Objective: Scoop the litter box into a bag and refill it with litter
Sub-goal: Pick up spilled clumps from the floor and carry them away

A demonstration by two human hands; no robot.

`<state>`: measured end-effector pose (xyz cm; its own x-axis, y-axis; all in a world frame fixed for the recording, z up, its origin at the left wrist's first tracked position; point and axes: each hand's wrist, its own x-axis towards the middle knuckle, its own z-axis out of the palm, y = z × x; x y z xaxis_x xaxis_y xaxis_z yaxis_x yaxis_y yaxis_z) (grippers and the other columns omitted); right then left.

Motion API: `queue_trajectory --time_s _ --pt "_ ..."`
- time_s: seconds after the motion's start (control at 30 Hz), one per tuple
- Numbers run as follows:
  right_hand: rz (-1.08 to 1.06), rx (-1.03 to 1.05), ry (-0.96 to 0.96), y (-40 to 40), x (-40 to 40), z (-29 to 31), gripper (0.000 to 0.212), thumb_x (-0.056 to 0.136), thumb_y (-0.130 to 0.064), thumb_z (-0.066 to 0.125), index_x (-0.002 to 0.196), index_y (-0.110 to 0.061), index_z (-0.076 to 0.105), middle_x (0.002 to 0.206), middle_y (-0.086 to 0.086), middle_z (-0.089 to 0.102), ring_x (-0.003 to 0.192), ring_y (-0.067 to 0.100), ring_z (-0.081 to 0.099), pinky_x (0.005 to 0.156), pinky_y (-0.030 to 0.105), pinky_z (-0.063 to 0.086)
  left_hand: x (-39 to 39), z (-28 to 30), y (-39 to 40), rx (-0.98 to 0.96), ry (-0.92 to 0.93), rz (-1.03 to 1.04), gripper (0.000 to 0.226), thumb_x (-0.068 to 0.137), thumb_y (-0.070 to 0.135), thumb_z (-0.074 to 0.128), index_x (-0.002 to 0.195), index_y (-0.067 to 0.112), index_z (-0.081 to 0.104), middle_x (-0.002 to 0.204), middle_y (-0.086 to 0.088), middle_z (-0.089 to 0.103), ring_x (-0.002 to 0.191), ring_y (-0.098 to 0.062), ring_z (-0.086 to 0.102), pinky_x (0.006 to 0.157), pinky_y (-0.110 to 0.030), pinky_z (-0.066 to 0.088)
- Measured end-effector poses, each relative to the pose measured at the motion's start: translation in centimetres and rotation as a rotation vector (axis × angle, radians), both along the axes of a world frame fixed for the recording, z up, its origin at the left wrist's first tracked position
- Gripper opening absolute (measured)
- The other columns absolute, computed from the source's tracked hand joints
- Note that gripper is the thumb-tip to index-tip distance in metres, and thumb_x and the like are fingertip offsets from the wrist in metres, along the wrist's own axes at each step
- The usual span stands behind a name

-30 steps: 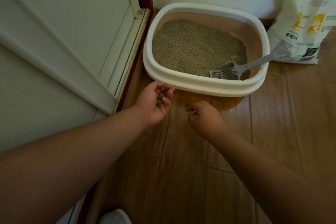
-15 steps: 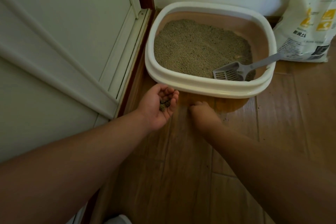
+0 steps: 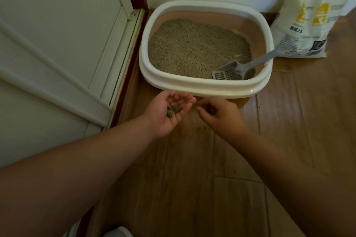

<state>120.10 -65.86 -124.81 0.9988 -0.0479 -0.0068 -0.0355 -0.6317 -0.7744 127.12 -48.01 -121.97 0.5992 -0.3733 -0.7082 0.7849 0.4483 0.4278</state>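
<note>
A cream-rimmed litter box (image 3: 204, 84) filled with grey-brown litter (image 3: 192, 48) stands on the wooden floor in the corner. A grey slotted scoop (image 3: 229, 72) rests inside at its right, with the handle leaning on the rim. My left hand (image 3: 165, 113) is cupped palm up just in front of the box and holds a small pile of litter bits (image 3: 173, 110). My right hand (image 3: 219, 115) hovers beside it with the fingers pinched together, close to the left palm; a few dark grains seem to be in its fingertips.
A white litter bag (image 3: 308, 15) stands upright against the wall to the right of the box. A white panelled door (image 3: 57, 44) with a dark red frame runs along the left. A white object (image 3: 117, 234) shows at the bottom edge.
My right hand has lifted from the floor in front of the box and moved towards the cupped left palm. The left hand has opened a little flatter.
</note>
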Motion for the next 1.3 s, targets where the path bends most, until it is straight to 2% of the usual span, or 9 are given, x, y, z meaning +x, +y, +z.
queue_trajectory --time_s 0.23,0.4,0.57,0.63,0.73,0.9,1.0,1.13,1.3 --pt "-0.006 -0.004 -0.264 -1.6 0.9 4.8 0.014 0.091 -0.027 0.075 0.103 -0.020 0.073 0.093 -0.007 0.068 0.087 0.009 0.066 0.076 0.035 0.058 -0.7 0.7 -2.2 -0.033 0.004 -0.106 0.033 0.104 0.020 0.051 0.116 -0.005 0.070 0.111 -0.017 0.075 0.096 -0.019 0.075 0.078 -0.026 0.063" --pt "0.185 -0.079 -0.282 -1.4 0.9 5.8 0.020 0.090 -0.025 0.076 0.108 -0.017 0.075 0.099 -0.006 0.070 0.094 0.007 0.062 0.080 0.030 0.055 -1.0 0.9 -2.8 -0.068 0.015 -0.155 0.038 0.103 0.025 0.054 0.129 0.000 0.066 0.130 -0.014 0.067 0.126 -0.017 0.061 0.089 -0.027 0.058" --pt "0.180 0.007 -0.317 -2.2 0.1 4.6 0.016 0.095 -0.022 0.072 0.109 -0.015 0.075 0.106 -0.004 0.071 0.102 0.008 0.065 0.089 0.025 0.054 -0.8 0.7 -2.4 -0.051 0.039 -0.141 0.027 0.102 0.022 0.054 0.094 0.002 0.070 0.085 -0.011 0.072 0.068 -0.012 0.071 0.059 -0.018 0.060" --pt "0.031 0.016 -0.214 -3.9 -0.7 3.4 0.012 0.097 -0.026 0.068 0.103 -0.018 0.074 0.097 -0.009 0.070 0.090 0.005 0.065 0.081 0.026 0.057 -0.5 0.5 -2.0 0.050 0.029 -0.126 0.026 0.100 0.022 0.055 0.083 0.007 0.066 0.078 -0.008 0.068 0.059 -0.009 0.065 0.046 -0.016 0.053" --pt "-0.167 -0.029 0.080 -6.7 -1.8 0.6 0.012 0.099 -0.031 0.063 0.105 -0.026 0.072 0.091 -0.013 0.069 0.080 0.002 0.063 0.075 0.024 0.054 -0.2 0.1 -1.3 0.098 0.024 -0.136 0.027 0.099 0.024 0.056 0.076 0.012 0.063 0.076 -0.005 0.065 0.057 -0.007 0.059 0.042 -0.016 0.048" --pt "-0.157 -0.294 0.346 -8.7 -2.9 -4.0 0.037 0.102 -0.028 0.056 0.138 -0.022 0.059 0.136 0.002 0.062 0.120 0.017 0.059 0.097 0.032 0.048 -0.3 0.0 -1.0 0.099 0.021 -0.141 0.028 0.100 0.025 0.057 0.080 0.009 0.067 0.078 -0.007 0.068 0.061 -0.009 0.063 0.045 -0.018 0.052" --pt "-0.155 -0.367 0.438 -8.8 -2.7 -5.2 0.059 0.100 -0.028 0.059 0.155 -0.018 0.039 0.162 0.004 0.036 0.142 0.024 0.044 0.113 0.040 0.041 -0.3 -0.1 -1.0 0.099 0.022 -0.137 0.030 0.100 0.024 0.057 0.078 0.008 0.069 0.078 -0.008 0.069 0.061 -0.010 0.064 0.046 -0.018 0.053" --pt "-0.090 -0.407 0.501 -8.9 -1.9 -6.4 0.080 0.098 -0.041 0.060 0.163 -0.021 0.018 0.170 0.003 0.013 0.155 0.024 0.019 0.124 0.044 0.026 -0.2 0.1 -1.0 0.104 0.025 -0.130 0.030 0.100 0.024 0.056 0.078 0.008 0.068 0.078 -0.008 0.069 0.061 -0.010 0.065 0.047 -0.018 0.054" --pt "-0.030 -0.409 0.558 -7.5 -0.9 -7.2 0.083 0.099 -0.052 0.054 0.164 -0.022 0.011 0.172 0.002 0.003 0.158 0.025 -0.001 0.126 0.046 0.010 -0.3 0.3 -0.9 0.111 0.026 -0.119 0.028 0.100 0.024 0.058 0.078 0.008 0.068 0.077 -0.008 0.069 0.060 -0.010 0.065 0.047 -0.017 0.055"
